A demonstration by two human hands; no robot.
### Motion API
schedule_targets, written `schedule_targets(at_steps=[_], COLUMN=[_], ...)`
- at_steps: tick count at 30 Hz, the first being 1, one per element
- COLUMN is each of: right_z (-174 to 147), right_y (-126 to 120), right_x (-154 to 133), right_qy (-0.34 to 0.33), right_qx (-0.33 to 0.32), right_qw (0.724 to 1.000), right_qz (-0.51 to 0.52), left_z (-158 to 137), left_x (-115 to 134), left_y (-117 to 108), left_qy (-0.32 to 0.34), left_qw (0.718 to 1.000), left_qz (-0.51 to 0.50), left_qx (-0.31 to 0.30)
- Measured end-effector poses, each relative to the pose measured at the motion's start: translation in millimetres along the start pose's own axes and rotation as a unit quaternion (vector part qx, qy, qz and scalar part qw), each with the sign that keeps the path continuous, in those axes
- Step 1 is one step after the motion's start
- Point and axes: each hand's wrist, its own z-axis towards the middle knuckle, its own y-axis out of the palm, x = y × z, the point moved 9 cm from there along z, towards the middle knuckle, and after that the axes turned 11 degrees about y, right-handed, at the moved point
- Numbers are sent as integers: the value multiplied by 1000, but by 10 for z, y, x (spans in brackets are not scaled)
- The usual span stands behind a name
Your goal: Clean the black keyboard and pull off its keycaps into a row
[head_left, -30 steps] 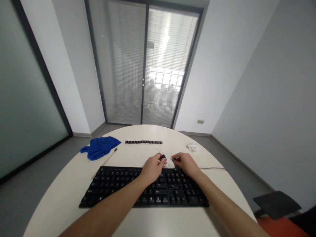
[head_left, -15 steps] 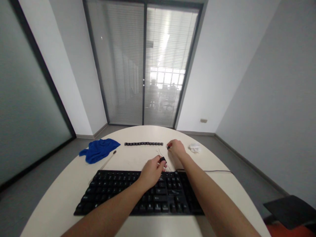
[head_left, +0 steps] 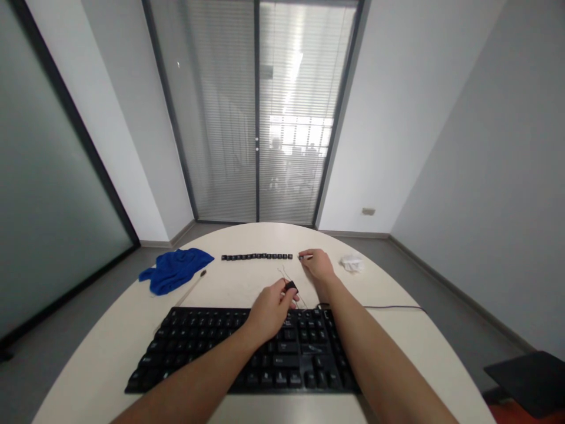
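My left hand (head_left: pixel 270 307) is closed on a keycap puller (head_left: pixel 291 286), a small black grip with thin wire loops sticking out. It is above the upper edge of the black keyboard (head_left: pixel 198 331). Further out, my right hand (head_left: pixel 319 267) pinches a small black keycap (head_left: pixel 302 257) at the tabletop, just past the right end of a straight row of black keycaps (head_left: pixel 256 256). My fingers partly cover that keycap. Both forearms cross over the keyboard and hide some of its keys.
A crumpled blue cloth (head_left: pixel 179 271) lies at the far left of the round white table (head_left: pixel 101 353), with a thin dark-tipped brush (head_left: pixel 192 287) beside it. White crumpled tissue (head_left: pixel 352 263) is at the right. The keyboard cable (head_left: pixel 392 307) runs rightward. A chair (head_left: pixel 529 380) stands lower right.
My right hand has turned slightly, its fingers straighter around the keycap by the row's end. My left hand stays nearly still with the keycap puller. The camera view has shifted a little.
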Motion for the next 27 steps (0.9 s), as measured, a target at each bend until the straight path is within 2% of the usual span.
schedule_targets(at_steps=[10, 27], right_z=[4, -29], right_y=[38, 80], right_x=[-40, -98], right_qy=[-2, -4], right_qx=[15, -8], right_qw=[1000, 1000], right_qz=[25, 15], left_z=[0, 1], left_x=[-12, -44], left_y=[4, 10], left_qy=[5, 1], left_qw=[1000, 1000], left_qz=[-7, -13], left_qx=[-2, -1])
